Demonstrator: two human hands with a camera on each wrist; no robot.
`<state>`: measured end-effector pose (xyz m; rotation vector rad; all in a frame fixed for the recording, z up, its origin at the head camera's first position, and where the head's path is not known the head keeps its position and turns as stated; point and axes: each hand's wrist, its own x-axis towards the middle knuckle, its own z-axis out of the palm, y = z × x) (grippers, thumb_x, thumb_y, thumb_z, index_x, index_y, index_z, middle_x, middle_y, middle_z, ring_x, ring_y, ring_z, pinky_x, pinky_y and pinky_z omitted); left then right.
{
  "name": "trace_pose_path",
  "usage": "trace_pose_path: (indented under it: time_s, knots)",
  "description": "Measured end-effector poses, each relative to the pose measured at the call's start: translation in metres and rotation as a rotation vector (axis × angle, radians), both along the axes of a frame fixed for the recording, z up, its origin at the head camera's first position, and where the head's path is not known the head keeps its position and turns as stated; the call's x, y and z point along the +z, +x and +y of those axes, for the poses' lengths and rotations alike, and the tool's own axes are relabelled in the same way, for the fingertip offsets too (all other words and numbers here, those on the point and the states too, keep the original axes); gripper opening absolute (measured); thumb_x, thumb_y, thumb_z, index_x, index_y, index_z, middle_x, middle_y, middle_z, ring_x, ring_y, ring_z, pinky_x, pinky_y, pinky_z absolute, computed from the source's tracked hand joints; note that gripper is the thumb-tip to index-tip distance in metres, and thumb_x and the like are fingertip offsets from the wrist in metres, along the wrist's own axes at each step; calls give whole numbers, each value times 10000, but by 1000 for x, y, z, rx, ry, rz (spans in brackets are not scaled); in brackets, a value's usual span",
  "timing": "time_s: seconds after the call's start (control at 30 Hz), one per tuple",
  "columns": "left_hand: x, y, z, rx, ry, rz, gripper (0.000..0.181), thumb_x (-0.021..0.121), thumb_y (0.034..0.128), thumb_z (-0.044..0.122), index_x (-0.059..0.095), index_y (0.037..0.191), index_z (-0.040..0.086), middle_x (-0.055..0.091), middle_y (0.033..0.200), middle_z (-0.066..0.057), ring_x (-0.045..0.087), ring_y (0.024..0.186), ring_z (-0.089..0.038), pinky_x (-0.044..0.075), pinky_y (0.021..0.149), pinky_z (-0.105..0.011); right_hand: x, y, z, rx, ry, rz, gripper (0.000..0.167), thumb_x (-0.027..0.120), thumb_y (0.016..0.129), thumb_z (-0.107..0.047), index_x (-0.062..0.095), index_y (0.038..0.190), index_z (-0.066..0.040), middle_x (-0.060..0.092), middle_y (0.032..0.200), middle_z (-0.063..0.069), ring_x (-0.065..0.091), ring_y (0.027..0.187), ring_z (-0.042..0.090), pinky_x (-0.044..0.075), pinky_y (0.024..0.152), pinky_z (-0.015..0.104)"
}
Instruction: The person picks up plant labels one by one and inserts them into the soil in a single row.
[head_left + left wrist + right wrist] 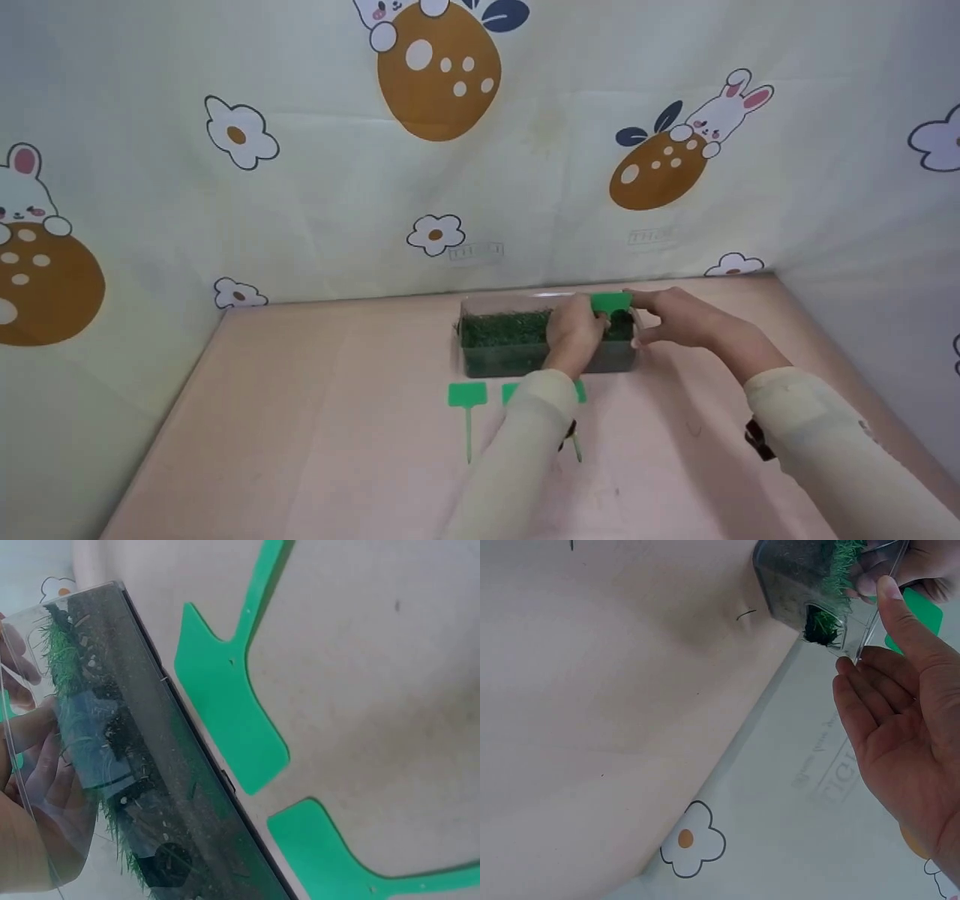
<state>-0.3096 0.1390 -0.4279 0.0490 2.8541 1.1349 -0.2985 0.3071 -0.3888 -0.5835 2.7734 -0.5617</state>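
A clear plastic box filled with dark soil and green grass stands near the back of the table. My left hand reaches over its front wall, and its curled fingers pinch a green T-shaped plant label near the right end. The label's lower stem is hidden. At the box's right end, my right hand grips the end, with thumb at the rim and fingers round the far corner. Through the clear wall, the left wrist view shows the left fingers above the grass.
In front of the box lie more green plant labels: one on the left, one partly behind the left sleeve, one to its right. A patterned curtain hangs close behind the box and along both sides.
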Motion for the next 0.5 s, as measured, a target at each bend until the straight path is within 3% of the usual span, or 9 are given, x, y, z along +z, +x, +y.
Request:
trace_pose_path:
  time_s: [0.2, 0.33, 0.5]
  knots:
    - [3, 0, -4, -40, 2, -4, 91, 730, 922, 220, 735, 983, 153, 708, 851, 25, 604, 688, -82, 518, 650, -271, 0, 1, 0, 8, 2, 9, 667, 752, 888, -176, 467, 1474, -35, 506, 1481, 214, 492, 1339, 464, 429, 1059, 588]
    - [7, 0, -7, -53, 27, -1, 210, 753, 900, 205, 712, 1104, 174, 725, 1006, 12, 672, 862, -119, 562, 774, -301, 1, 1, 0, 25, 0, 26, 660, 761, 884, -194, 484, 1465, -49, 524, 1467, 208, 501, 1331, 462, 430, 1058, 590]
    - [16, 2, -14, -63, 38, 0, 330, 750, 904, 218, 682, 1227, 208, 712, 1149, 13, 681, 1005, -153, 561, 826, -303, 2, 2, 0, 35, -8, 38, 651, 764, 882, -200, 496, 1460, -63, 524, 1471, 196, 496, 1338, 454, 423, 1061, 601]
